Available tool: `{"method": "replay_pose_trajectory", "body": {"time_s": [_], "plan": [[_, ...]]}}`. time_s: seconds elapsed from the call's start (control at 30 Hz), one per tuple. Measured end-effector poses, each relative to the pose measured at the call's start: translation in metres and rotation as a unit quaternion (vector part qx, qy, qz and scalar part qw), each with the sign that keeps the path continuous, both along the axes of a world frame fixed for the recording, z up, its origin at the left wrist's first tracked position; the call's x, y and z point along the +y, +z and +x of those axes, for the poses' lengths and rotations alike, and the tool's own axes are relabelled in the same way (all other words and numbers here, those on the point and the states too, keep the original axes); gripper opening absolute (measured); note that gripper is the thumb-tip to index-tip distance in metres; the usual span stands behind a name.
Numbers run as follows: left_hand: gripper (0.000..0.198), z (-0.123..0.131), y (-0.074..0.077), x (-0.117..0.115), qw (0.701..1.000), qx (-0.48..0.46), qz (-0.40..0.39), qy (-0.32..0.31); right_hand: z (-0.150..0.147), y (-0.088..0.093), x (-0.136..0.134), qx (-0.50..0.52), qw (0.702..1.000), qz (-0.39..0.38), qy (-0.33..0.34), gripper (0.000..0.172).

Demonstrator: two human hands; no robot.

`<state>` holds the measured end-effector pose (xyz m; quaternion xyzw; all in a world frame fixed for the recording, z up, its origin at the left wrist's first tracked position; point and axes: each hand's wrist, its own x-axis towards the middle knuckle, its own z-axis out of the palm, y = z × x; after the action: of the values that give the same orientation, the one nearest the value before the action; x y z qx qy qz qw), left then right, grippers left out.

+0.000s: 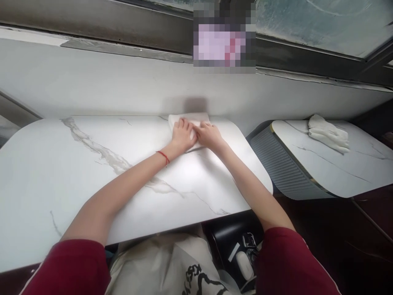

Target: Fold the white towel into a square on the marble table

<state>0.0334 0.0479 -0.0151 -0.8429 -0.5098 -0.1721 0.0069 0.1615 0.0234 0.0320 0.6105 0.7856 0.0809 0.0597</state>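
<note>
A folded white cloth (193, 119) lies at the far edge of the white marble table (92, 164), against the wall. My left hand (182, 135) rests palm down on the cloth with its fingers curled onto the fabric; a red string is round that wrist. My right hand (208, 134) lies beside it on the cloth, fingers stretched flat toward the left hand. The two hands touch over the cloth's middle. Most of the cloth is hidden beneath them.
A second marble-topped table (337, 172) stands to the right with a crumpled white cloth (328, 133) on it, and a gap separates the two tables. A white wall and a window sill run along the back. Below the near edge are a printed bag and dark items.
</note>
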Motion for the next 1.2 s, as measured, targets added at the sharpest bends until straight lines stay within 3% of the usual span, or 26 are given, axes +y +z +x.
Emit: {"method": "replay_pose_trajectory", "body": {"time_s": [0.17,0.4,0.77,0.93,1.2], "plan": [[0.059,0.006,-0.003,0.018,1.000,-0.027,-0.001,0.013,0.008,-0.014,0.019,0.003,1.000,0.026,0.008,0.056],[0.062,0.003,0.000,0.015,0.999,-0.040,-0.017,0.001,0.017,-0.028,0.023,0.040,0.998,0.050,0.026,0.057],[0.052,0.005,-0.002,0.017,0.999,-0.026,0.008,-0.038,0.004,-0.001,0.006,-0.007,1.000,0.006,-0.026,0.053],[0.047,0.015,0.007,-0.002,0.998,0.000,0.005,-0.065,0.000,0.018,-0.016,-0.039,0.996,-0.032,-0.072,0.041],[0.039,0.038,0.020,-0.063,0.992,0.047,-0.003,-0.119,0.009,0.031,-0.080,-0.050,0.987,-0.067,-0.139,0.037]]}}
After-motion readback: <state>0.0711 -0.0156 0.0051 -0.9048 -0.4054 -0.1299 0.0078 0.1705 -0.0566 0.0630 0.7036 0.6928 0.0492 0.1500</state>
